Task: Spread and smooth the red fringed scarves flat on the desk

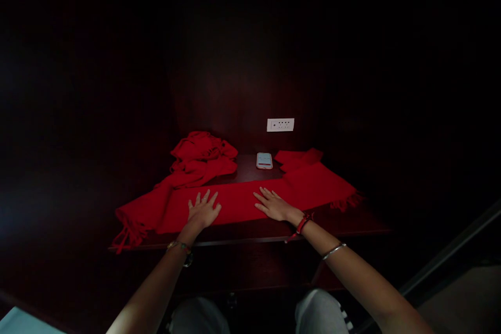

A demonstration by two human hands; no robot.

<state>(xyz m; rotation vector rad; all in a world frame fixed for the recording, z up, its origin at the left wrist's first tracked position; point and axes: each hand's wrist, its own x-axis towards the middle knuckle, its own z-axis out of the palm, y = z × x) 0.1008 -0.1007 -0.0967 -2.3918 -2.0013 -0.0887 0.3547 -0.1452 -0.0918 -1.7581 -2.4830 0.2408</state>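
A long red scarf (237,201) with fringed ends lies spread across the dark wooden shelf. My left hand (203,211) rests flat on its left part, fingers spread, with a ring on one finger. On the scarf's middle lies my right hand (274,206), palm down, its fingers stretched out and slightly apart. Neither hand grips anything. Behind my left hand is a crumpled heap of red cloth (205,154). More red cloth (300,159) lies in folds at the back right; whether it is part of the scarf, I cannot tell.
A phone (264,160) with a lit screen lies at the back of the shelf (246,232). Above it a white socket panel (281,124) is set in the dark back wall. My knees (319,313) are below the shelf's front edge. Dark panels stand on both sides.
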